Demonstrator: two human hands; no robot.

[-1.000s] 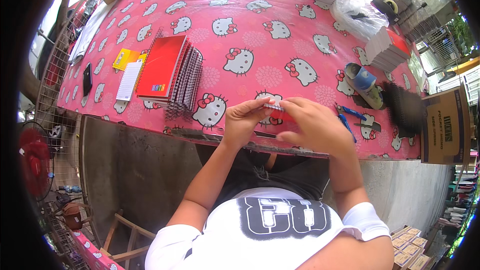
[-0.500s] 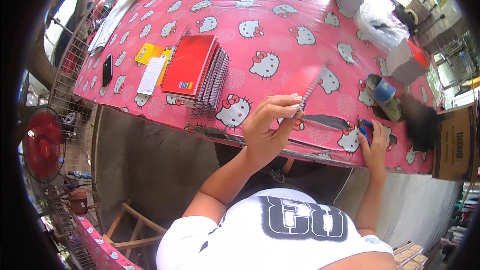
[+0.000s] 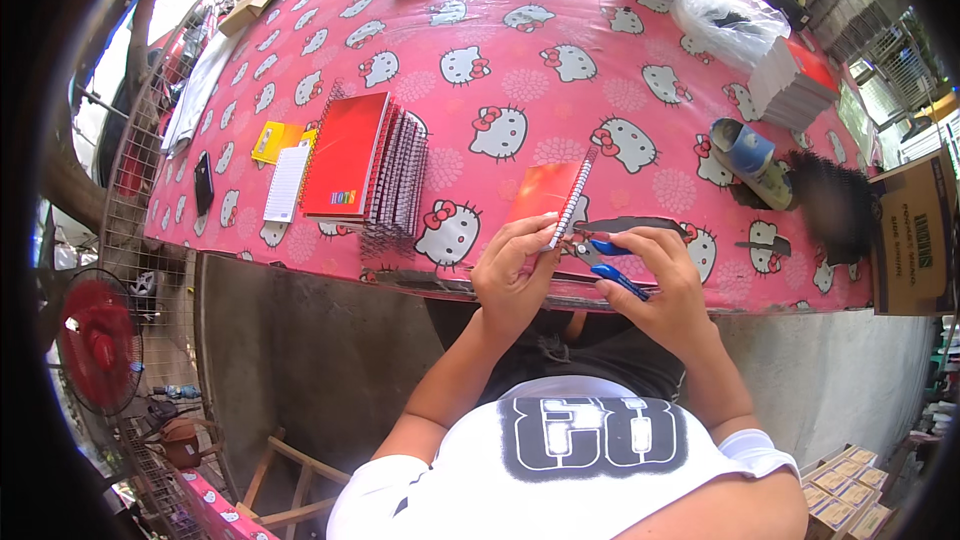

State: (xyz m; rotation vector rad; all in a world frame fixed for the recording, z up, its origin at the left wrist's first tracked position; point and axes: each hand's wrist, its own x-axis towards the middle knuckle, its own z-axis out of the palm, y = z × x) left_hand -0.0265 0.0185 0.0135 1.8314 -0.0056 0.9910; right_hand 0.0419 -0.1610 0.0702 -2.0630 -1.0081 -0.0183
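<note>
My left hand (image 3: 516, 275) grips the lower end of a red spiral notebook (image 3: 545, 190), its coil edge facing right. In my right hand (image 3: 662, 285) is a pair of blue-handled pliers (image 3: 612, 266), and their jaws reach the bottom end of the coil beside my left fingertips. Whether the jaws are closed on the wire is too small to tell. To the left stands a stack of red spiral notebooks (image 3: 345, 155) with dark coils along its side.
A phone (image 3: 203, 183), a white lined pad (image 3: 287, 183) and a yellow booklet (image 3: 272, 142) lie at the left. On the right are a blue-and-tan can (image 3: 750, 160), a black bristly bundle (image 3: 835, 202), a paper stack (image 3: 792, 85) and a cardboard box (image 3: 912, 230). A fan (image 3: 100, 340) stands off the table's left side.
My right hand has picked the blue pliers up off the table and brought them left to the notebook's coil. The notebook, blurred before, is now steady in my left hand.
</note>
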